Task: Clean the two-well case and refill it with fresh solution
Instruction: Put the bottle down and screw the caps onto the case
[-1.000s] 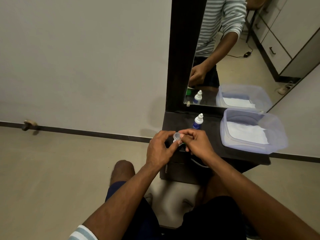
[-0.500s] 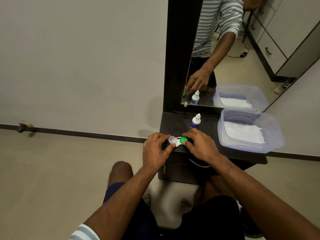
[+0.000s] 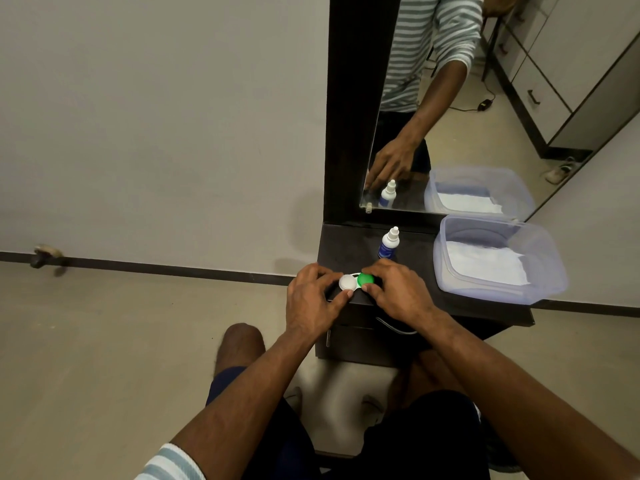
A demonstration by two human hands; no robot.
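Observation:
The two-well case (image 3: 356, 281) lies on the front left of a dark table (image 3: 349, 244), with a white cap on its left well and a green cap on its right well. My left hand (image 3: 311, 299) pinches the white-capped side between thumb and fingers. My right hand (image 3: 398, 289) curls around the green cap. A small white solution bottle (image 3: 390, 242) with a blue label stands upright just behind my right hand.
A clear plastic tub (image 3: 540, 289) holding white tissue sits on the right of the table. A mirror (image 3: 450, 98) in a dark frame rises behind the table. Bare floor and a pale wall lie to the left. My knees are under the table's front edge.
The case was held up between both hands one second ago. It has come down flat onto the table, and both caps now show, with both hands staying on it.

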